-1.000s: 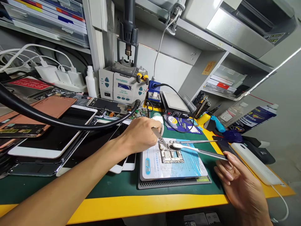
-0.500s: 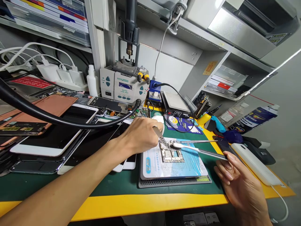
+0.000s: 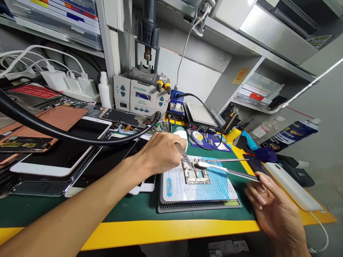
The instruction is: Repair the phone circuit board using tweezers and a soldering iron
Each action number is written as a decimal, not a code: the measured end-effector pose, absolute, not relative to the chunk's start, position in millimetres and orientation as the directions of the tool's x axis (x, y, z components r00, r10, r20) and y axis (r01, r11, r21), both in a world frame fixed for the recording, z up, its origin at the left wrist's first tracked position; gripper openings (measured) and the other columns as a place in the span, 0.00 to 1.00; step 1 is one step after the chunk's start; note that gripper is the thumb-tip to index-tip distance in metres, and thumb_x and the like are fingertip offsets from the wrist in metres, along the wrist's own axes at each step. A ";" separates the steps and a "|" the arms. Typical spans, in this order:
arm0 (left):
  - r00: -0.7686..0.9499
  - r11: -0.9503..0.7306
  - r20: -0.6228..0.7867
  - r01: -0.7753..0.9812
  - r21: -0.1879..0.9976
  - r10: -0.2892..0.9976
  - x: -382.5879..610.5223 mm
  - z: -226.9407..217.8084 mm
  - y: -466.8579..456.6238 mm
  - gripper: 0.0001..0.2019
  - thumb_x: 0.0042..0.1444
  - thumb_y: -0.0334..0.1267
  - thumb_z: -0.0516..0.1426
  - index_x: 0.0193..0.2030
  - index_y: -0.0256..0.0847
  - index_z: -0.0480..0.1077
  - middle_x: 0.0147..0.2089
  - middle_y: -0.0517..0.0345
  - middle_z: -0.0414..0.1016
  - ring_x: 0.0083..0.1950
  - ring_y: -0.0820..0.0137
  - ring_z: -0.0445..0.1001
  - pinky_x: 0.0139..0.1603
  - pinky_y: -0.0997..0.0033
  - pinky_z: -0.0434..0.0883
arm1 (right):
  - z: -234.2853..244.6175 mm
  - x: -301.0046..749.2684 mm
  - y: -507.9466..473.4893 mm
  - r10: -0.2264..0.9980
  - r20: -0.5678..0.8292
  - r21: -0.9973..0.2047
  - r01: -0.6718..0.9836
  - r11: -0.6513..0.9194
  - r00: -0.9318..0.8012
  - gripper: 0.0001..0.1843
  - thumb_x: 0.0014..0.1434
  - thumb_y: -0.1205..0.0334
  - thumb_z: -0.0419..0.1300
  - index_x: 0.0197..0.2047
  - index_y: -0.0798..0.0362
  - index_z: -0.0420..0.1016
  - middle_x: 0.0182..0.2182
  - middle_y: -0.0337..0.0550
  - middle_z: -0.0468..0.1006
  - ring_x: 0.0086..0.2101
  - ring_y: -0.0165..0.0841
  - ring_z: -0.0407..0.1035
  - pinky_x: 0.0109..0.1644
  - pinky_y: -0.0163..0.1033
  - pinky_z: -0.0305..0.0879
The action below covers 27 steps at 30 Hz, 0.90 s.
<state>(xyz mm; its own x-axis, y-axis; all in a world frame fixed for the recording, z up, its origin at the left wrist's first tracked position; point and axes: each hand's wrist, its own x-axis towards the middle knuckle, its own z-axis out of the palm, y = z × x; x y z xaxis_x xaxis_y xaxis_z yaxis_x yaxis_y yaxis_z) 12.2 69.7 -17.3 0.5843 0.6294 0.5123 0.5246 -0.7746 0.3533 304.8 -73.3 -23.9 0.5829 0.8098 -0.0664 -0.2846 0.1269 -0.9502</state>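
My left hand (image 3: pixel 163 150) is closed around metal tweezers (image 3: pixel 182 152) with rows of small holes. Their lower end reaches down to the upper edge of a phone circuit board (image 3: pixel 197 177), which lies on a blue and white pad (image 3: pixel 171 194). From the right, my right hand (image 3: pixel 273 203) grips a toothbrush (image 3: pixel 227 170) by its dark handle end. The white brush head rests at the board's top edge, bristles down and mostly hidden, close beside the tweezer end. Behind the toothbrush lies a thin metal tool (image 3: pixel 233 160).
Several phones and screens (image 3: pixel 61 153) are stacked at left, under a thick black hose (image 3: pixel 80 139). At the back stands a hot-air station (image 3: pixel 142 96). A white spray bottle (image 3: pixel 105 92) is beside it. A white power bank (image 3: pixel 289 185) and a spray can (image 3: pixel 292 135) are at right.
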 end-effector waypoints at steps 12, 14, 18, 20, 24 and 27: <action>0.598 -0.778 0.503 0.539 0.323 0.624 11.1 -15.9 68.2 0.06 0.46 0.26 0.52 0.25 0.40 0.66 0.26 0.59 0.69 0.25 0.71 0.55 0.27 0.67 0.48 | -21.4 300.3 -73.1 0.816 -0.050 -0.958 -0.258 0.123 0.576 0.16 0.48 0.59 0.79 0.34 0.53 0.79 0.21 0.29 0.60 0.18 0.21 0.54 0.16 0.27 0.54; 0.599 -0.779 0.503 0.539 0.321 0.623 10.9 -16.3 67.6 0.06 0.46 0.26 0.52 0.25 0.40 0.66 0.26 0.59 0.68 0.25 0.71 0.54 0.26 0.67 0.47 | -21.6 300.5 -73.3 0.813 -0.052 -0.958 -0.258 0.123 0.580 0.16 0.48 0.59 0.79 0.34 0.54 0.78 0.21 0.29 0.60 0.18 0.21 0.54 0.16 0.27 0.54; 0.599 -0.779 0.505 0.537 0.322 0.622 10.4 -17.5 67.0 0.06 0.46 0.25 0.52 0.25 0.40 0.65 0.25 0.59 0.68 0.24 0.71 0.54 0.27 0.67 0.47 | -22.1 301.2 -73.9 0.814 -0.056 -0.956 -0.267 0.123 0.578 0.16 0.48 0.60 0.80 0.34 0.54 0.78 0.20 0.29 0.61 0.18 0.21 0.54 0.16 0.27 0.54; 0.597 -0.780 0.508 0.535 0.326 0.621 10.1 -17.6 67.0 0.06 0.46 0.25 0.52 0.24 0.40 0.64 0.25 0.60 0.67 0.24 0.72 0.54 0.27 0.67 0.47 | -22.2 301.5 -74.1 0.820 -0.050 -0.957 -0.263 0.124 0.570 0.16 0.48 0.59 0.79 0.34 0.54 0.78 0.20 0.30 0.61 0.18 0.22 0.54 0.16 0.27 0.55; 0.594 -0.781 0.513 0.528 0.333 0.620 10.2 -16.4 67.4 0.06 0.46 0.26 0.52 0.24 0.40 0.64 0.25 0.60 0.68 0.24 0.72 0.54 0.27 0.67 0.47 | -21.9 301.5 -74.5 0.827 -0.036 -0.960 -0.249 0.127 0.561 0.16 0.49 0.59 0.79 0.34 0.54 0.78 0.20 0.30 0.61 0.18 0.22 0.55 0.16 0.27 0.55; 0.593 -0.784 0.518 0.524 0.334 0.617 11.2 -15.7 68.1 0.06 0.46 0.25 0.52 0.25 0.40 0.65 0.25 0.60 0.68 0.24 0.72 0.55 0.27 0.67 0.47 | -21.2 300.7 -74.6 0.823 -0.038 -0.961 -0.246 0.125 0.567 0.16 0.48 0.59 0.79 0.33 0.54 0.79 0.20 0.30 0.62 0.18 0.22 0.55 0.16 0.27 0.55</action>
